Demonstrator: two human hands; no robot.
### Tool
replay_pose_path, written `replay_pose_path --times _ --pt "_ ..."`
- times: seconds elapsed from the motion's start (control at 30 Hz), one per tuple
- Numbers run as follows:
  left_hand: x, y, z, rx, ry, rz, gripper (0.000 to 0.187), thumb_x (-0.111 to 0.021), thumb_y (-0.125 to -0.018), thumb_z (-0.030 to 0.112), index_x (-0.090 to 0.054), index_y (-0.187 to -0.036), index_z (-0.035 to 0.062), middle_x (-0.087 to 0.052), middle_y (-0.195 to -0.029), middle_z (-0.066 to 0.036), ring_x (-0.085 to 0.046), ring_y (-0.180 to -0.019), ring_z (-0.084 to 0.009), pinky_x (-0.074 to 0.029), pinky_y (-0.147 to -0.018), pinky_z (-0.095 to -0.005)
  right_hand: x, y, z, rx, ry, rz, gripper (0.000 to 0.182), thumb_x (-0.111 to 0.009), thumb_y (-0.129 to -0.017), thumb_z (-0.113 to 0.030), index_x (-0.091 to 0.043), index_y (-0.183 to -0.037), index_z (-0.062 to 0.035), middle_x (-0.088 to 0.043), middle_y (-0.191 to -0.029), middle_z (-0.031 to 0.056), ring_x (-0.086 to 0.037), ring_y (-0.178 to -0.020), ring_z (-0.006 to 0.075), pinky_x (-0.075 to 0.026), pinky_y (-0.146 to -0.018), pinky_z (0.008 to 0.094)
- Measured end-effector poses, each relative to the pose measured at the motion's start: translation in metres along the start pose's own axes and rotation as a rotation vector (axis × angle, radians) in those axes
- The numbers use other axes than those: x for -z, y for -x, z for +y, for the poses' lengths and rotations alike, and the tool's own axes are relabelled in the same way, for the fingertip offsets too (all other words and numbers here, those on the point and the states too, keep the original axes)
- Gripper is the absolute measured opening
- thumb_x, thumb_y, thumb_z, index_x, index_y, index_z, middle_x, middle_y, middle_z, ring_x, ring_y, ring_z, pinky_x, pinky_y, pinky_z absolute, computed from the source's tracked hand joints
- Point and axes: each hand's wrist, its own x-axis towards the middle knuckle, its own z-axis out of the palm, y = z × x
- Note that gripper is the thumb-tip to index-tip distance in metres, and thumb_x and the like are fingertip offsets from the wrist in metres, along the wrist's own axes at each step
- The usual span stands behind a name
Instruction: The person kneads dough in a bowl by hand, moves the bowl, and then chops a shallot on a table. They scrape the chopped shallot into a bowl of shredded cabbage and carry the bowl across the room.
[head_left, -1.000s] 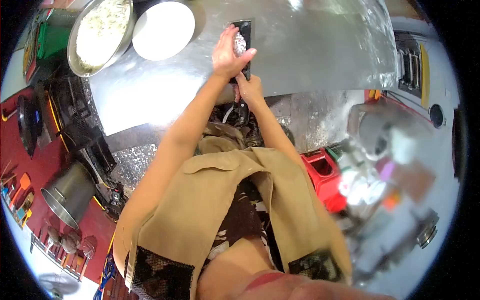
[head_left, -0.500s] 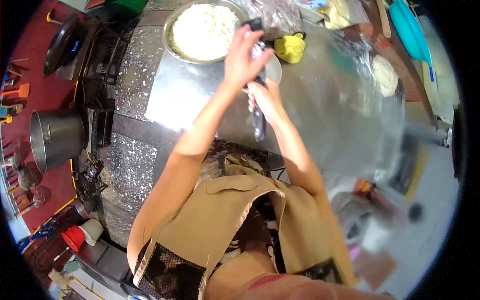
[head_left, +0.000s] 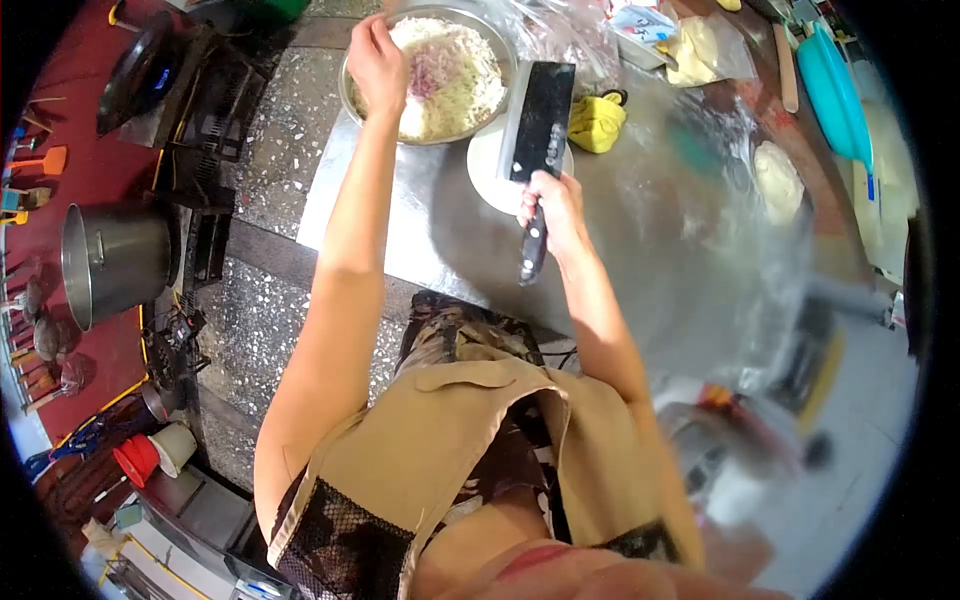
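Note:
A metal bowl (head_left: 507,50) at the top centre holds pale shredded food with a purplish heap in its middle. Over the bowl's left rim is my left hand (head_left: 380,68), its fingers bent close together; what they hold, if anything, is hidden. My right hand (head_left: 557,208) grips the black handle of a cleaver (head_left: 541,120), whose broad dark blade points away from me and has small bits stuck on it. Under the blade lies a round white board or plate (head_left: 487,172), partly covered. A yellow cloth (head_left: 598,122) sits just right of the blade.
The metal table (head_left: 650,220) bears a lump of dough (head_left: 778,182) at the right. Behind are plastic bags (head_left: 570,35), pale dough in a bag (head_left: 697,50), a rolling pin (head_left: 786,68) and a turquoise basin (head_left: 835,95). A large pot (head_left: 118,262) stands at the left.
My left hand has moved from the cleaver to the bowl's left side. The purplish heap now shows on the shredded food. The cleaver's blade is now uncovered, still in my right hand.

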Motion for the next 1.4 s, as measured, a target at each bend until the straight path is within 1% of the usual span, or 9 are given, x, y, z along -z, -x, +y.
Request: replay_pose_path --times 0.4,0.5,0.53,0.7,0.83,1.0,1.23,1.37,1.4 --pt "-0.018 -0.011 0.013 -0.379 -0.422 -0.113 0.016 -0.062 -0.083 0.018 -0.062 -0.092 0.0049 -0.063 -0.082 -0.012 -0.06 -0.074 -0.0241 -0.048 -0.068 -0.0334 0.047 0.014 0.008 0.226 0.128 0.138 0.009 -0.049 -0.079 -0.007 -0.047 -0.086 -0.001 -0.047 -0.057 0.0029 -0.043 -0.041 0.0106 -0.038 -0.037 0.0263" --pt "0.011 -0.026 0.03 -0.061 -0.182 0.06 0.018 -0.064 -0.084 0.022 -0.064 -0.087 0.0037 -0.064 -0.067 -0.009 -0.058 -0.056 -0.0158 -0.048 -0.057 -0.0273 0.126 0.001 0.057 0.62 0.988 0.623 0.054 -0.051 -0.076 -0.009 -0.04 -0.128 -0.0014 -0.055 -0.085 0.023 -0.057 -0.081 0.0393 -0.046 -0.077 0.0436" --pt "0.016 -0.025 0.029 -0.135 -0.291 0.116 0.027 -0.062 -0.084 0.028 -0.062 -0.078 0.0013 -0.061 -0.062 -0.016 -0.06 -0.06 -0.0325 -0.046 -0.059 -0.0397 0.135 0.005 0.054 0.449 1.103 0.682 0.056 -0.052 -0.076 -0.011 -0.039 -0.13 -0.0021 -0.053 -0.096 0.0242 -0.055 -0.088 0.0387 -0.044 -0.081 0.0442" --pt "0.017 -0.017 0.001 -0.097 -0.52 0.008 0.043 -0.049 -0.09 0.041 -0.058 -0.071 0.0033 -0.057 -0.058 -0.012 -0.053 -0.052 -0.023 -0.044 -0.055 -0.0366 0.162 -0.005 0.078 0.162 1.363 0.725 0.052 -0.057 -0.077 -0.018 -0.044 -0.126 -0.0018 -0.048 -0.115 0.0237 -0.051 -0.098 0.0396 -0.042 -0.087 0.0456" --pt "0.018 -0.015 0.0 0.83 1.041 -0.071 0.036 -0.036 -0.097 0.031 -0.046 -0.071 0.0085 -0.053 -0.075 -0.007 -0.052 -0.073 -0.0204 -0.046 -0.071 -0.0339 0.07 -0.001 0.029 0.713 1.368 0.401 0.041 -0.057 -0.08 -0.015 -0.052 -0.117 0.0005 -0.046 -0.124 0.023 -0.046 -0.113 0.0373 -0.036 -0.097 0.0431" --pt "0.002 0.006 0.041 0.911 1.147 -0.064 0.037 -0.03 -0.097 0.034 -0.052 -0.092 0.0047 -0.056 -0.1 -0.012 -0.053 -0.097 -0.0257 -0.043 -0.089 -0.0368 -0.108 -0.001 -0.022 0.915 0.611 -0.421 0.052 -0.039 -0.094 -0.027 -0.03 -0.137 -0.0002 -0.031 -0.141 0.0189 -0.026 -0.133 0.0276 -0.019 -0.109 0.0355" --pt "0.053 0.012 0.053 1.253 1.282 -0.657 0.056 -0.032 -0.095 0.041 -0.035 -0.13 -0.003 -0.047 -0.124 -0.017 -0.046 -0.116 -0.0274 -0.034 -0.101 -0.0403 -0.143 -0.096 -0.006 0.844 0.759 -0.031 0.054 -0.026 -0.095 -0.041 -0.045 -0.128 -0.0026 -0.039 -0.136 0.0176 -0.03 -0.13 0.0317 -0.02 -0.109 0.0398" --pt "0.063 0.005 0.05 1.108 0.978 -0.96 0.044 -0.042 -0.094 0.025 -0.039 -0.128 -0.0021 -0.045 -0.126 -0.015 -0.042 -0.119 -0.0254 -0.031 -0.103 -0.0364 -0.084 -0.09 -0.012 1.081 1.12 0.364 0.041 -0.055 -0.083 -0.024 -0.051 -0.119 -0.0041 -0.051 -0.122 0.0181 -0.045 -0.115 0.0345 -0.037 -0.096 0.0431" --pt "0.051 -0.002 0.009 0.616 0.542 -0.934 0.042 -0.044 -0.093 0.024 -0.042 -0.126 -0.001 -0.044 -0.127 -0.015 -0.042 -0.119 -0.0253 -0.031 -0.102 -0.0359 -0.076 -0.082 -0.006 1.031 1.174 0.597 0.043 -0.058 -0.08 -0.02 -0.05 -0.118 -0.0036 -0.053 -0.117 0.018 -0.048 -0.11 0.0354 -0.04 -0.091 0.0437"
